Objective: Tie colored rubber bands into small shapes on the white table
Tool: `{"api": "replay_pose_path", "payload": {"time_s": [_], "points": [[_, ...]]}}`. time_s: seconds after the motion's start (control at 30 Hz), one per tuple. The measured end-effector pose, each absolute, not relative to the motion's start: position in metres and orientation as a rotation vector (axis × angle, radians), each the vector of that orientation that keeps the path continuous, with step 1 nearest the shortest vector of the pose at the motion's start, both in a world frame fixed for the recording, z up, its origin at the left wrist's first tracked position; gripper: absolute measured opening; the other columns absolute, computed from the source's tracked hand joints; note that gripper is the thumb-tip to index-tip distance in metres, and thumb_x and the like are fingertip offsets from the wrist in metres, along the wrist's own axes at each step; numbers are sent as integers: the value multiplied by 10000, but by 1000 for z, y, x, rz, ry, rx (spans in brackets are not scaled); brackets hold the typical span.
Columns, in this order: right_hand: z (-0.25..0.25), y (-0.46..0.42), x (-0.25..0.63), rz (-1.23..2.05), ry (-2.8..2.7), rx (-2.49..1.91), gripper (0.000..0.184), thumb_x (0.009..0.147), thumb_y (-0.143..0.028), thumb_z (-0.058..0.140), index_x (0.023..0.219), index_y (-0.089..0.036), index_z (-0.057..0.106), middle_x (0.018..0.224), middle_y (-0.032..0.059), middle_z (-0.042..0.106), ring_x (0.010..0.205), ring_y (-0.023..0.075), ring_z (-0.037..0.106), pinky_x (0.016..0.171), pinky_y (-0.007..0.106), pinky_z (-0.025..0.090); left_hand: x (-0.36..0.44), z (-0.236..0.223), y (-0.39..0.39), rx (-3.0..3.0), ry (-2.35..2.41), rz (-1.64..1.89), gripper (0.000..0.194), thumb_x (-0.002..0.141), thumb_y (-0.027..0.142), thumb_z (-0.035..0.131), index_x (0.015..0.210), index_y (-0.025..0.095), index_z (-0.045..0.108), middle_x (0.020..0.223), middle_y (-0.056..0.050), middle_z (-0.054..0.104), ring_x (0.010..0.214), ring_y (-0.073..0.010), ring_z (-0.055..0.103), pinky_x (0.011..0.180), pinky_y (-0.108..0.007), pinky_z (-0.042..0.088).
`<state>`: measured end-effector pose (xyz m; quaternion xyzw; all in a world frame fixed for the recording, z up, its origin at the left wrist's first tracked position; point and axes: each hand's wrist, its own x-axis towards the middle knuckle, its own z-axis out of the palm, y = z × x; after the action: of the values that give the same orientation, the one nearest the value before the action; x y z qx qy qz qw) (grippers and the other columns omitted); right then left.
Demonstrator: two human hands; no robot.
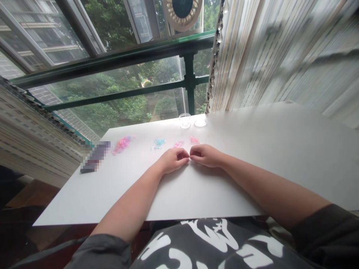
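Over the middle of the white table (235,179), my left hand (174,160) and my right hand (206,155) meet fingertip to fingertip. Both are closed in a pinch; whatever lies between the fingers is too small or hidden to name. Just beyond my left hand is a small pile of pink rings (178,144), partly covered by it. Another pinkish-red pile (194,140) lies behind my right hand. Farther left are a loose heap of light-blue rings (159,142), looking like small rubber bands, and a larger mixed pink, orange and purple heap (123,145).
Near the table's far edge stands a clear round container (184,120), with a clear lid or shallow dish (200,122) beside it. A blurred-out dark oblong object (97,157) lies at the left edge. A green railing (120,56) and striped curtains (266,56) border the table.
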<state>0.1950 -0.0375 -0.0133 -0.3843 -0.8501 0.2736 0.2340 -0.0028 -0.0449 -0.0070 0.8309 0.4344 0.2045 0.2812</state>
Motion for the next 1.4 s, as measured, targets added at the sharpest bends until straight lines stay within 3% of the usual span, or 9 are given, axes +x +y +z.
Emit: {"api": "replay_pose_path", "payload": {"time_s": [1.4], "points": [[-14,-36,196,793,-2297,-1045,95,759,-211,503,734,-160,579,644,-11,540,585,99,453,564,211,323,-1,-4,-46,2184,1164,539,219,770,353,541,850,176,643,724,-22,622,635,-130,531,574,-235,421]]}}
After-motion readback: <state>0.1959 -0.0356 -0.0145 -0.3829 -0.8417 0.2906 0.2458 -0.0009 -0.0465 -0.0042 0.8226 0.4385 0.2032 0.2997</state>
